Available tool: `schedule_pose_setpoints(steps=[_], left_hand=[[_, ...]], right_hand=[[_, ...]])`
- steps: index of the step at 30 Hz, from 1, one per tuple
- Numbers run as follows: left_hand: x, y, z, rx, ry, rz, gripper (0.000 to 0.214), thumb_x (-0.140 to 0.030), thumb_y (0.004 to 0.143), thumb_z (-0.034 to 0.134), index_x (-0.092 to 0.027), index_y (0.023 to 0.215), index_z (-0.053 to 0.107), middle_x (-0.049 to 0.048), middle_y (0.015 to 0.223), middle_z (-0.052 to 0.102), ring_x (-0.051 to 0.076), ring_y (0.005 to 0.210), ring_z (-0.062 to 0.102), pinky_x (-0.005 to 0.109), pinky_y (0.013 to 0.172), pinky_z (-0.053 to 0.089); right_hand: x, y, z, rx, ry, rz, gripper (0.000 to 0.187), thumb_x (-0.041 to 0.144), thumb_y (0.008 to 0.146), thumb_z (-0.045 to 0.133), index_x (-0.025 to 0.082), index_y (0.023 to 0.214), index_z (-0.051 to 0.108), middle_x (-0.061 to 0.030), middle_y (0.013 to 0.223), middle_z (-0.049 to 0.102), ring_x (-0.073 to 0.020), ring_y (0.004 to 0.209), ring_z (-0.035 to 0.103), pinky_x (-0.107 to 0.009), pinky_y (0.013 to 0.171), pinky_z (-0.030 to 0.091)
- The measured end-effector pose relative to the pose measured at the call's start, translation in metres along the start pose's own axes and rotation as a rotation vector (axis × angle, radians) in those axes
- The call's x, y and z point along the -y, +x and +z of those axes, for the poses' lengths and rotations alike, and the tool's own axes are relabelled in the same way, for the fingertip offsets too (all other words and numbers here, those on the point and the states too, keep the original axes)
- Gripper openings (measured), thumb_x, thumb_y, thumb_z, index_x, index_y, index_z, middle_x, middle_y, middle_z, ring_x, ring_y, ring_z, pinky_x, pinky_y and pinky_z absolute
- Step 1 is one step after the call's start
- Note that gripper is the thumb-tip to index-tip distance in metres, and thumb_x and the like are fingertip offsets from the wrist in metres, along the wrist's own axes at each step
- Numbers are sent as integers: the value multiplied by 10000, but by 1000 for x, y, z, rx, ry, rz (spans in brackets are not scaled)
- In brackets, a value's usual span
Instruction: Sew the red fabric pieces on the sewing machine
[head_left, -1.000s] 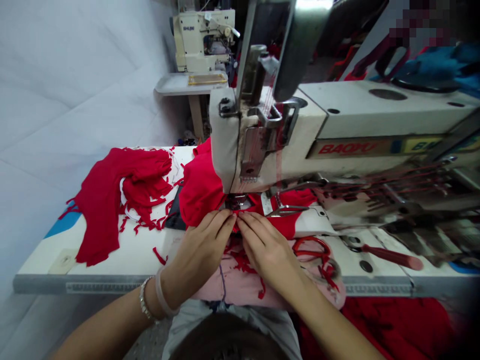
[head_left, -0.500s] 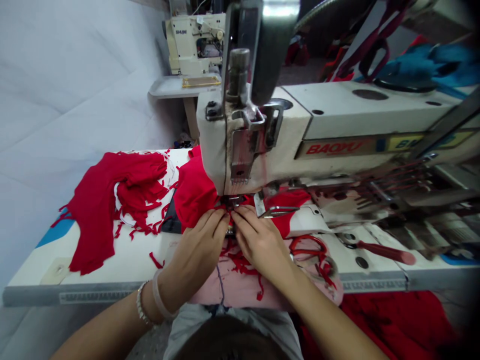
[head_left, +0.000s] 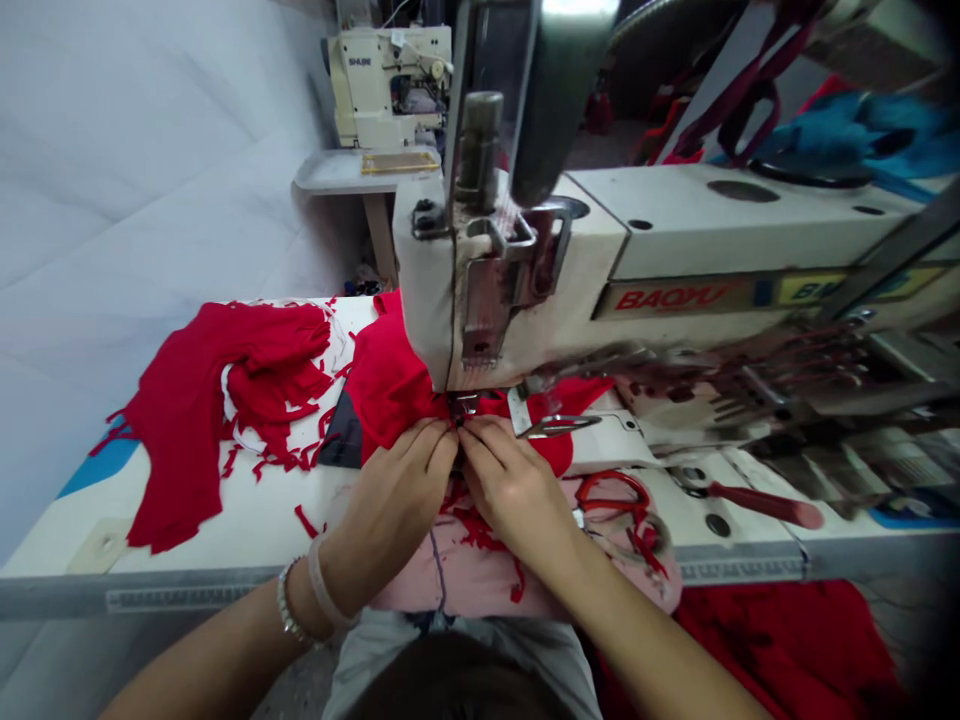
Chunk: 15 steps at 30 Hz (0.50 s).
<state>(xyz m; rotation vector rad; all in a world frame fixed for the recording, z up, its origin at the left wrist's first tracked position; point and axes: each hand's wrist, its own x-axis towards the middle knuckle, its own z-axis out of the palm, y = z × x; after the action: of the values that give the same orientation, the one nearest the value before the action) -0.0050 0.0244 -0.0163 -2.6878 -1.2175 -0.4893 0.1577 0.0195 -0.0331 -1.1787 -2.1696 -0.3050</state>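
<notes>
Red cloth everywhere! The white table point(head_left: 225, 520) carries it all, and the cream sewing machine point(head_left: 675, 260) looms across from twelve to three o'clock. Under its head sits the red fabric point(head_left: 390, 385), bunching out towards ten o'clock. The left hand point(head_left: 390, 500) has its fingers straight and together, tips pressing that fabric flat and gripping nothing. The right hand point(head_left: 517, 490) meets it fingertip to fingertip at the presser foot point(head_left: 465, 405); its thumb is hidden, so I cannot tell whether it is pinching or pressing. Red-handled scissors point(head_left: 615, 495) lie at three o'clock of it.
</notes>
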Motion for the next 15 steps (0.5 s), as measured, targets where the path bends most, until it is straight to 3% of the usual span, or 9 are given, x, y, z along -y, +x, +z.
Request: schedule_pose_setpoints(steps=[3,5,7,8,10,12,14,15], left_hand=[[6,-3,2,-69,-98,-41,236,-86,965,404,-138,1164,519,116,1155,600,221,1066,589,390,933,536],[19,-10,4,-236,-190,-160,204,-172,960,503,-145,1162,514,126,1168,567,230,1132,553,409,991,496],[35,-20,6,-387,-326,-397,347,-324,894,648,-144,1154,507,135,1176,544,251,1157,534,430,1002,475],[43,-25,7,-379,-444,-527,427,-404,851,689,-142,1134,507,127,1137,559,250,1115,556,420,963,492],[56,-35,5,-177,-780,-736,498,-533,809,684,-143,1070,518,76,962,609,211,919,619,338,789,533],[64,-41,0,78,-1098,-878,500,-616,805,641,-153,957,532,-5,708,567,136,636,578,223,558,466],[67,-47,-6,191,-1293,-1023,524,-664,793,633,-161,903,533,-57,563,471,87,469,463,168,428,351],[67,-49,-9,207,-1365,-1101,532,-672,782,646,-165,898,534,-74,527,433,71,422,406,155,391,305]], right_hand=[[-2,-6,-11,-7,0,-115,242,52,900,507,9,1083,658,-185,1075,682,-253,1067,625,-369,892,576],[-7,-18,-25,-49,64,-132,228,64,893,543,51,1093,650,-158,1069,691,-230,1061,632,-359,909,561],[-15,-36,-38,-153,111,30,169,89,879,595,118,1033,657,-99,964,708,-185,941,655,-331,873,552],[-19,-45,-42,-196,113,190,107,121,884,605,144,969,666,-71,883,706,-160,840,656,-299,803,548],[-25,-62,-44,-149,241,534,139,260,911,605,170,829,673,-37,737,682,-135,672,625,-253,649,515],[-29,-74,-40,30,590,805,289,415,889,622,173,739,669,-36,677,666,-143,607,610,-246,562,489],[-33,-81,-40,127,961,984,313,473,805,701,174,721,666,-33,657,658,-152,573,600,-255,520,477],[-35,-82,-43,79,1076,1042,299,467,763,740,181,723,661,-26,651,651,-153,560,594,-259,507,471]])
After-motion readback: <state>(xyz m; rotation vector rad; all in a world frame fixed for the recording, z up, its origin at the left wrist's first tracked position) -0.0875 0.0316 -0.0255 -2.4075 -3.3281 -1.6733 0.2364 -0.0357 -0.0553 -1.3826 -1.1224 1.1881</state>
